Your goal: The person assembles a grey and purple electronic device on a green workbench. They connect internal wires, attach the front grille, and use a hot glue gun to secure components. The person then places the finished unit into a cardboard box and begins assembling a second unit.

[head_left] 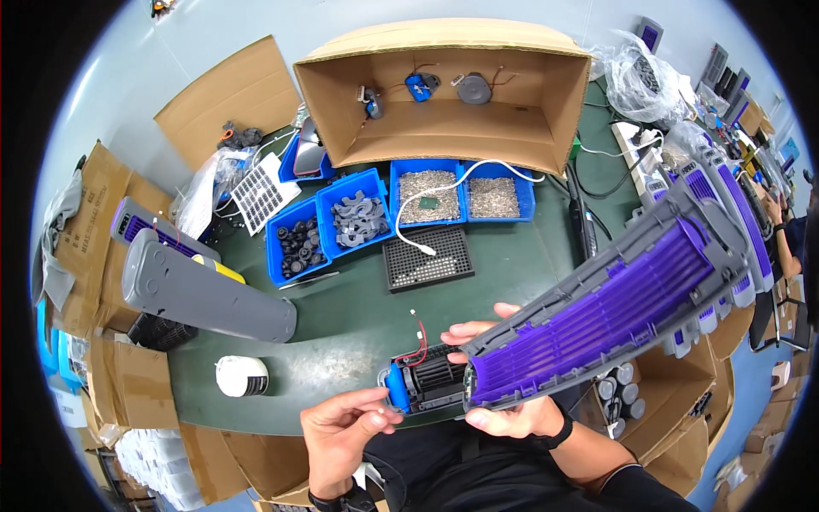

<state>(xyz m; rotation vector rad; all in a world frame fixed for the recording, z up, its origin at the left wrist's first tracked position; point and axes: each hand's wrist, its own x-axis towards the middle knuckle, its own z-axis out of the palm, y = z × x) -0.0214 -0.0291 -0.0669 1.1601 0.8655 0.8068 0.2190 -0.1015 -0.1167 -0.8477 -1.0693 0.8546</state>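
My right hand (520, 416) grips the near end of a long grey housing half with a purple slatted grille (589, 320), thumb below and fingers behind. The housing tilts up to the right. From its lower left end sticks out a black finned fan rotor (433, 374) with a blue end piece (397, 388). A thin red wire (421, 341) with a small white plug rises from there. My left hand (345, 427) is closed in a pinch right at the blue end piece; what lies between the fingertips is hidden.
A grey housing (205, 286) and a white tub (241, 375) stand at left. Blue bins (354, 209) of small parts and a black grid tray (428, 258) lie ahead, before an open cardboard box (444, 128). Stacked purple-grey housings (734, 205) and another person's hand (774, 207) are at right.
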